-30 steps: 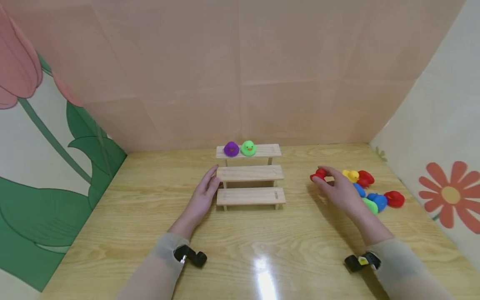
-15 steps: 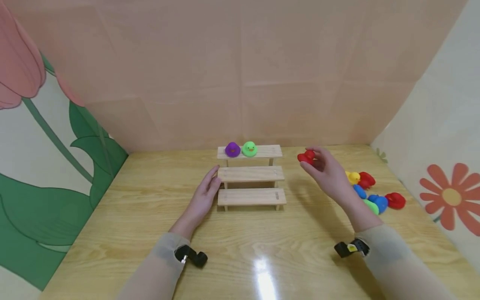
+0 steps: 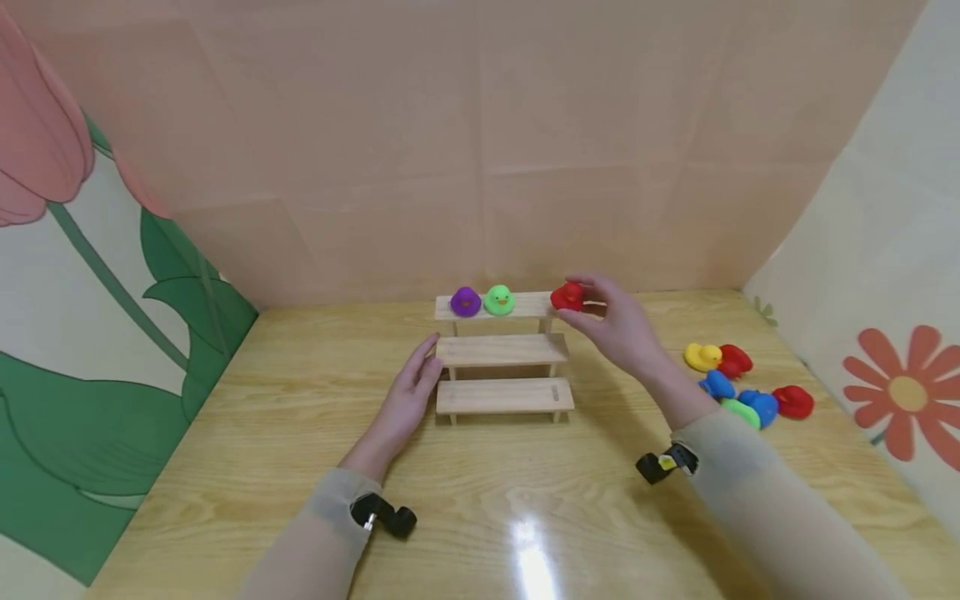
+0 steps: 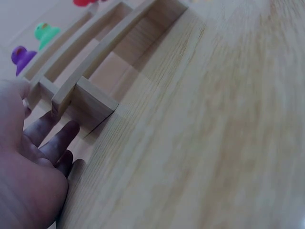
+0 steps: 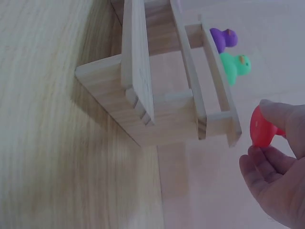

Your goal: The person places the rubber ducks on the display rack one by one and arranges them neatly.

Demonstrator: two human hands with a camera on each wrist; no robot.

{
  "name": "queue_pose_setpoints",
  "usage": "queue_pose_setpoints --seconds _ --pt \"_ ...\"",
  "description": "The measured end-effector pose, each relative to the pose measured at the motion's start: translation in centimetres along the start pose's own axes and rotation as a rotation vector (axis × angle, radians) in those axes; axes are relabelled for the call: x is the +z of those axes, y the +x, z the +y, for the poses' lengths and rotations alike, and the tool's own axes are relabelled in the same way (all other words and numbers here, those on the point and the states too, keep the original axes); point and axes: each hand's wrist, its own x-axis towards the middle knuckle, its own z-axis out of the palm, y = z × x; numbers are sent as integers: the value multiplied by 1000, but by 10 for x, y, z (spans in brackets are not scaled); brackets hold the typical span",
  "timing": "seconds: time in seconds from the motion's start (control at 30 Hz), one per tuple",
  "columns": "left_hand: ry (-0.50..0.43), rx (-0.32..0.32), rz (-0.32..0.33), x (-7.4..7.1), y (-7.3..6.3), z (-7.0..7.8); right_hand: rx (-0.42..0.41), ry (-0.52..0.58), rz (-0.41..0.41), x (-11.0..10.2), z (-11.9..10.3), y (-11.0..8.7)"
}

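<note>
A small three-tier wooden stand (image 3: 504,396) stands mid-table. On its top tier sit a purple rubber duck (image 3: 466,302) and a green rubber duck (image 3: 499,300), side by side at the left. My right hand (image 3: 618,327) pinches a red rubber duck (image 3: 567,297) between thumb and fingertips at the top tier's right end. In the right wrist view this red duck (image 5: 262,126) hangs just off the tier, with a gap visible. My left hand (image 3: 405,392) rests against the stand's left side, its fingers loosely extended; the left wrist view shows the fingers (image 4: 57,143) beside the stand's end.
To the right on the wooden table (image 3: 300,433) lies a loose group of rubber ducks: a yellow duck (image 3: 702,357), red ones (image 3: 793,402), blue ones (image 3: 760,407) and a green one (image 3: 741,412). A pinkish backdrop (image 3: 480,167) rises behind the table.
My right hand has carried the red duck up and leftward from near the duck group to the top tier's right end. The left hand has stayed at the stand.
</note>
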Motion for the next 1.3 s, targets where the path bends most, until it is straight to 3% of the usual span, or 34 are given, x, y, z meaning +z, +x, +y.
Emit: queue_pose_setpoints --seconds 0.37,0.6,1.3 --pt "-12 8 12 -1 0 -1 -68 34 -43 20 -6 24" --pt "5 16 17 -1 0 3 -63 15 -56 29 -6 32" --pt "-13 41 7 0 -1 1 -85 -16 -75 34 -5 31"
